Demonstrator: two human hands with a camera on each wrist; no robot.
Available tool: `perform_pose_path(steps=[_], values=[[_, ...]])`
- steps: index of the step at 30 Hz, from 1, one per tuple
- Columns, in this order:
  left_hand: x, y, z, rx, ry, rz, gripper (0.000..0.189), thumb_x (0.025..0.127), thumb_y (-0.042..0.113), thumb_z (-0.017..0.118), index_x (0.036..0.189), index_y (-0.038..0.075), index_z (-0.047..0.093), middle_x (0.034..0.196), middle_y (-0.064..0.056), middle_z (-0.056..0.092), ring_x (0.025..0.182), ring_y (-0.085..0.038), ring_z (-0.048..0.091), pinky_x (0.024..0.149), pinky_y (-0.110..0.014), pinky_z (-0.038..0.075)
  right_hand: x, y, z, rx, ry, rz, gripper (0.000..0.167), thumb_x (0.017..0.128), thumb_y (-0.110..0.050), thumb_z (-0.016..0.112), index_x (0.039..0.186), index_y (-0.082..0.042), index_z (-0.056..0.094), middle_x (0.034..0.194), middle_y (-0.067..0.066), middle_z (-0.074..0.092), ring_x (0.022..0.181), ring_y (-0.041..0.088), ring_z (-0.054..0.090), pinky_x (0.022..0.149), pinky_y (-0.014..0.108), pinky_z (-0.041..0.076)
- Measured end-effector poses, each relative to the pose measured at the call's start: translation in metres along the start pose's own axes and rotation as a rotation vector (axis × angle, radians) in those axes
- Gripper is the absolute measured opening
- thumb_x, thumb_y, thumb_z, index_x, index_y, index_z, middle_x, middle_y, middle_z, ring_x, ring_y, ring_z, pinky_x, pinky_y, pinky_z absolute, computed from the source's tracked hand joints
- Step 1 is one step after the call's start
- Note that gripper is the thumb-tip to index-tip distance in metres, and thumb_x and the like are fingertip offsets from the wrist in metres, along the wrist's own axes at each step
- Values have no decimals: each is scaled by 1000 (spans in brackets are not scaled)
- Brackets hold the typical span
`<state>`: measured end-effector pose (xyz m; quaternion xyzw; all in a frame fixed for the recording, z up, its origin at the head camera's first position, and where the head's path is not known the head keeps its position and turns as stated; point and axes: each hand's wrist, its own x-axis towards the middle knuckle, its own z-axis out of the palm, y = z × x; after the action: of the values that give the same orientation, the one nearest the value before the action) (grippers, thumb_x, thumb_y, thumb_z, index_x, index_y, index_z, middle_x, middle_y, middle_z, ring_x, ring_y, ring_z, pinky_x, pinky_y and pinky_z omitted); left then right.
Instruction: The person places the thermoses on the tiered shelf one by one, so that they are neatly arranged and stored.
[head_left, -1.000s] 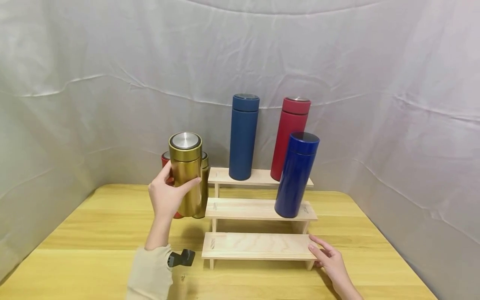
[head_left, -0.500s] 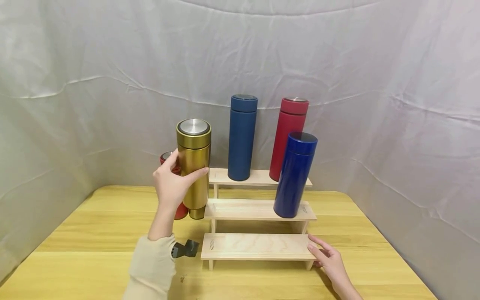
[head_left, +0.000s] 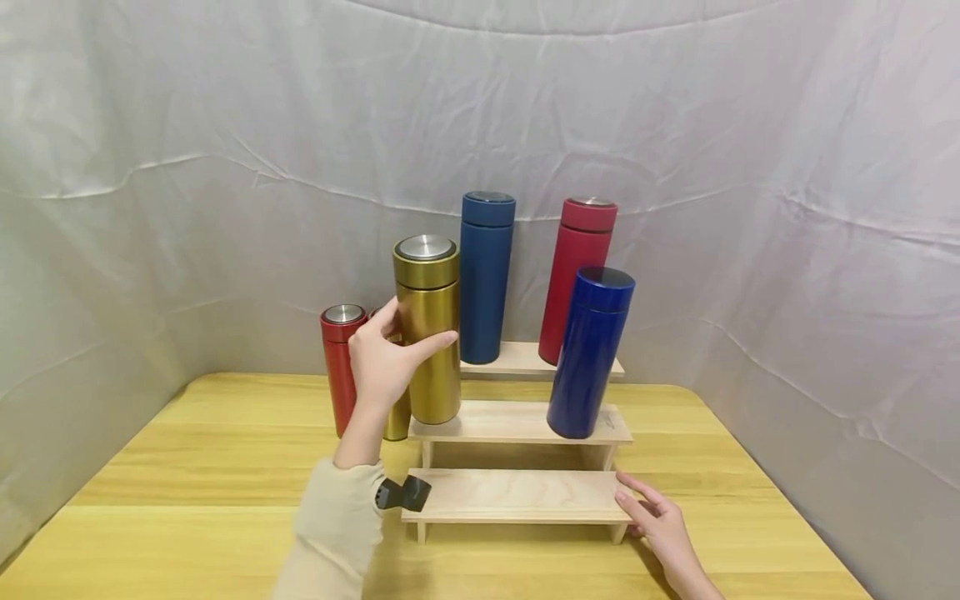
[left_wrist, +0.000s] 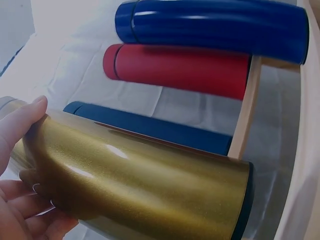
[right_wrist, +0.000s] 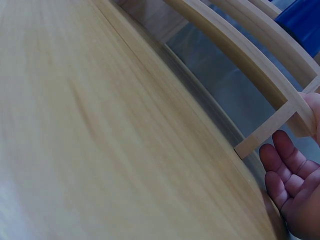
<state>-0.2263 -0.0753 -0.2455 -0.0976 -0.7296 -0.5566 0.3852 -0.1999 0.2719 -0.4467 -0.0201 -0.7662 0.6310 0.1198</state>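
Note:
My left hand [head_left: 386, 358] grips a gold thermos flask [head_left: 431, 350] round its body, thumb across the near side. The flask is upright, its base overlapping the left end of the middle step in the head view. My right hand [head_left: 660, 525] holds the right end of the lowest step of a three-step wooden stand [head_left: 517, 496], thumb and forefinger at its edge. In the right wrist view, the other fingers [right_wrist: 282, 165] curl beside the stand's leg. A glossy blue flask [head_left: 588, 358] stands on the middle step's right end.
On the top step stand a matte blue flask [head_left: 486, 283] and a crimson flask [head_left: 577, 275]. Left of the stand, a red flask [head_left: 341, 367] and a second gold flask [head_left: 396, 421], partly hidden behind my left hand, stand on the wooden table [head_left: 187, 467]. Grey cloth hangs around.
My left hand has lifted the gold flask and carried it right, from in front of the other red and gold flasks to the middle step's left end. The right hand stays at the lowest step.

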Motion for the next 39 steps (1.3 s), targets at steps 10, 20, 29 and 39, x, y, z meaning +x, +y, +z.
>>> perform_pose_path(steps=[10, 20, 29, 39], values=[[-5, -3, 25, 4, -65, -26, 49, 58, 33, 83, 98, 10, 66, 86, -2, 66, 75, -16, 61, 62, -30, 51, -1, 1, -1, 34, -17, -21, 31, 82, -15, 64, 112, -7, 62, 85, -4, 64, 61, 7, 54, 51, 21, 46], [-7, -9, 39, 43, -70, -31, 52, 56, 38, 83, 98, 12, 66, 86, -1, 66, 77, -15, 61, 62, -30, 50, -1, -4, 1, -14, 6, 47, 41, 82, -16, 64, 118, 2, 55, 84, -5, 64, 62, 8, 53, 52, 22, 46], [-10, -10, 48, 76, -75, -17, 49, 55, 40, 83, 93, 13, 66, 81, 0, 66, 72, -14, 60, 59, -31, 47, -1, -2, 0, -32, -5, 47, 44, 83, -18, 63, 120, 2, 53, 88, -11, 62, 65, 7, 53, 54, 23, 46], [-10, -15, 58, 119, -88, -48, 54, 54, 41, 83, 98, 16, 66, 85, 0, 67, 76, -15, 60, 62, -32, 46, -1, -3, 1, -20, -3, 51, 43, 83, -18, 63, 120, 2, 53, 89, -9, 63, 67, 8, 54, 54, 24, 46]])
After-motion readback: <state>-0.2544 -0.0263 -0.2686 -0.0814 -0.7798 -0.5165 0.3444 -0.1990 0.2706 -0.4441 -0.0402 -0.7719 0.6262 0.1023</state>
